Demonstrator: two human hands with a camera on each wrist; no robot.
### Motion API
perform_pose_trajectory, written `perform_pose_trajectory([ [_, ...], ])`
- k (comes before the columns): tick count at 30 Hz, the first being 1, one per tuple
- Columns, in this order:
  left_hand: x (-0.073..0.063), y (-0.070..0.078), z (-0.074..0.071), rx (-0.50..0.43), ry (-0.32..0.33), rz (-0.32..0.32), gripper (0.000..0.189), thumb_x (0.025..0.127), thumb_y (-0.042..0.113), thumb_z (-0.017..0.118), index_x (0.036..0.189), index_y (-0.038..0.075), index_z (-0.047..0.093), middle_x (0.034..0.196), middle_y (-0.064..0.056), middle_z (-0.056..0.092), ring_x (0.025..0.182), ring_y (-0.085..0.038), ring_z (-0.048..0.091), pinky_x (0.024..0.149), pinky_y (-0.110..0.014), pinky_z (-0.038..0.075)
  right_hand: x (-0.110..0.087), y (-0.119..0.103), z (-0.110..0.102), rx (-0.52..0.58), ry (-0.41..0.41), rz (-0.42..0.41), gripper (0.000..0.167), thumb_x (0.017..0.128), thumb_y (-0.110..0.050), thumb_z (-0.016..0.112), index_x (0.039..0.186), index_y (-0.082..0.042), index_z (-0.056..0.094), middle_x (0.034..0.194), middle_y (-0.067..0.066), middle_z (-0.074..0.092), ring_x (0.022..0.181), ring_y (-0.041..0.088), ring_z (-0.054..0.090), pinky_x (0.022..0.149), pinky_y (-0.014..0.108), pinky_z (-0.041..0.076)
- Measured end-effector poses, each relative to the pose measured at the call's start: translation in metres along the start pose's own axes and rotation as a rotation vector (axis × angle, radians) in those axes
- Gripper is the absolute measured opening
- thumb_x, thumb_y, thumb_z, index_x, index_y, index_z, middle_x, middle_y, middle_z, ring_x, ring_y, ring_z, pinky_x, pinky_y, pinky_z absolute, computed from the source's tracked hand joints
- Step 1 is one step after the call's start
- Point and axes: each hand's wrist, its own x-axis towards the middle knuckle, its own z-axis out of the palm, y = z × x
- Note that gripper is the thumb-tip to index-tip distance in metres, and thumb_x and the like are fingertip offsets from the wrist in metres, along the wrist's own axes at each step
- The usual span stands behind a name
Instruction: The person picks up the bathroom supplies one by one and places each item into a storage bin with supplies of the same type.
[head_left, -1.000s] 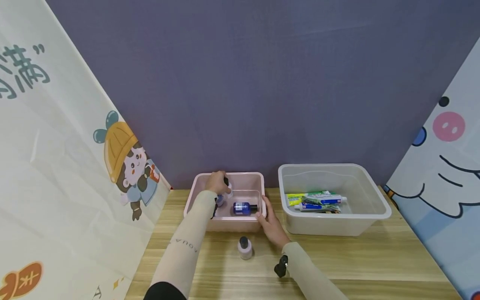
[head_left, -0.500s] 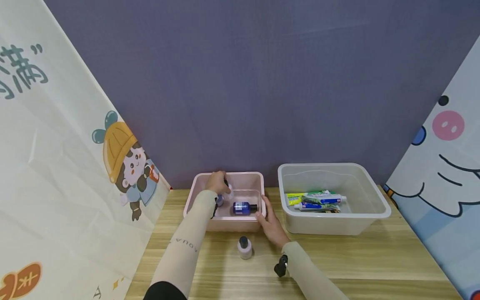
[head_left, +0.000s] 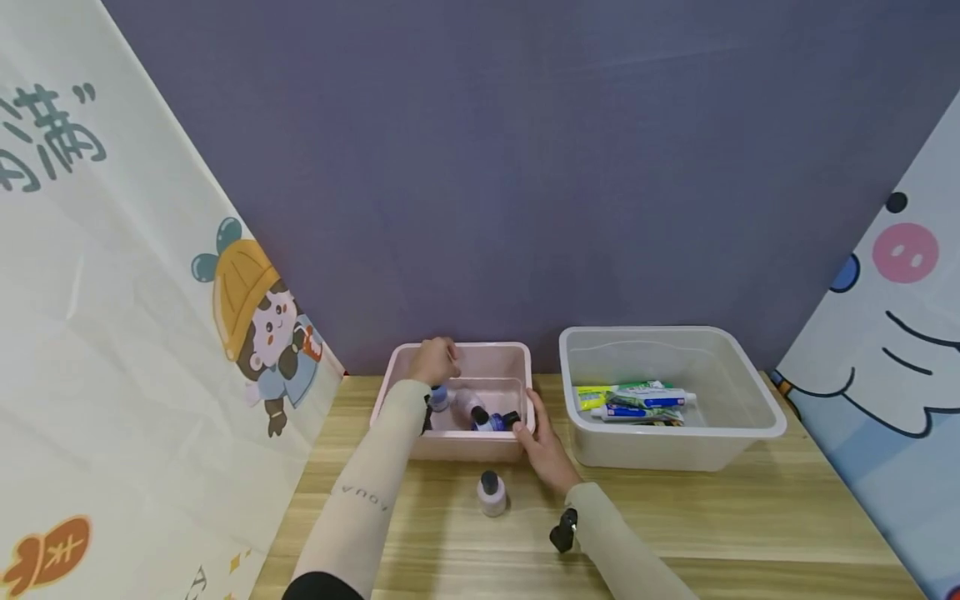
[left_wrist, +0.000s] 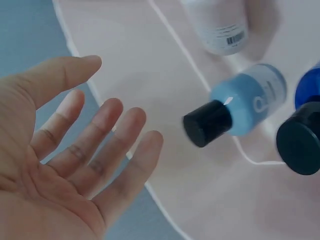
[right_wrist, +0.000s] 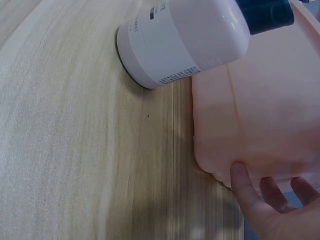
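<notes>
My left hand [head_left: 435, 362] is over the left side of the pink bin [head_left: 465, 450]. In the left wrist view its fingers are spread and hold nothing. Below it in the bin lie a pale bottle [head_left: 467, 402] with a black cap, a dark blue bottle [head_left: 491, 423] and a light blue bottle [left_wrist: 250, 105]. Another pale bottle [left_wrist: 220, 30] shows in the left wrist view. My right hand [head_left: 547, 454] rests against the bin's front right corner, thumb on the front wall and fingers along the side.
A pale pink bottle [head_left: 491, 497] with a black cap stands upright on the wooden table [head_left: 465, 550] before the pink bin. To the right, a larger white bin [head_left: 645, 450] holds several toothpaste tubes [head_left: 637, 400]. A dark cloth wall [head_left: 480, 167] rises behind both bins.
My left hand has let go of the pale bottle, which now lies tipped toward the front, its cap by the dark blue bottle. My right hand has stayed at the bin's corner.
</notes>
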Motion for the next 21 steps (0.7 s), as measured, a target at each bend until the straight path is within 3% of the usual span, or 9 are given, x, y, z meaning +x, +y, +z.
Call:
perform_pose_trajectory([
  [9, -0.029, 0.007, -0.014, -0.197, 0.068, 0.027, 0.016, 0.089, 0.019, 0.076, 0.101, 0.011, 0.068, 0.097, -0.007, 0.072, 0.086, -0.023, 0.066, 0.075, -0.037, 0.056, 0.002, 0.001, -0.001, 0.000, 0.009, 0.002, 0.069, 0.103, -0.051, 0.053, 0.157, -0.057, 0.010, 0.171, 0.017, 0.017, 0.152, 0.047, 0.027, 0.118, 0.071, 0.024],
  [15, -0.057, 0.005, -0.005, -0.335, 0.206, 0.156, 0.010, 0.092, 0.017, 0.074, 0.095, 0.010, 0.069, 0.091, -0.005, 0.072, 0.085, -0.019, 0.067, 0.079, -0.036, 0.057, 0.002, 0.000, -0.002, -0.008, 0.007, 0.017, 0.069, 0.103, -0.053, 0.053, 0.156, -0.059, 0.009, 0.171, 0.016, 0.017, 0.152, 0.047, 0.027, 0.117, 0.072, 0.024],
  [21, -0.086, 0.010, 0.009, -0.402, 0.359, 0.176, 0.006, 0.089, 0.013, 0.076, 0.092, 0.010, 0.071, 0.085, -0.001, 0.072, 0.077, -0.014, 0.066, 0.071, -0.028, 0.055, 0.002, 0.000, -0.001, -0.007, 0.002, 0.020, 0.068, 0.104, -0.050, 0.053, 0.156, -0.059, 0.010, 0.171, 0.015, 0.016, 0.152, 0.047, 0.026, 0.118, 0.072, 0.024],
])
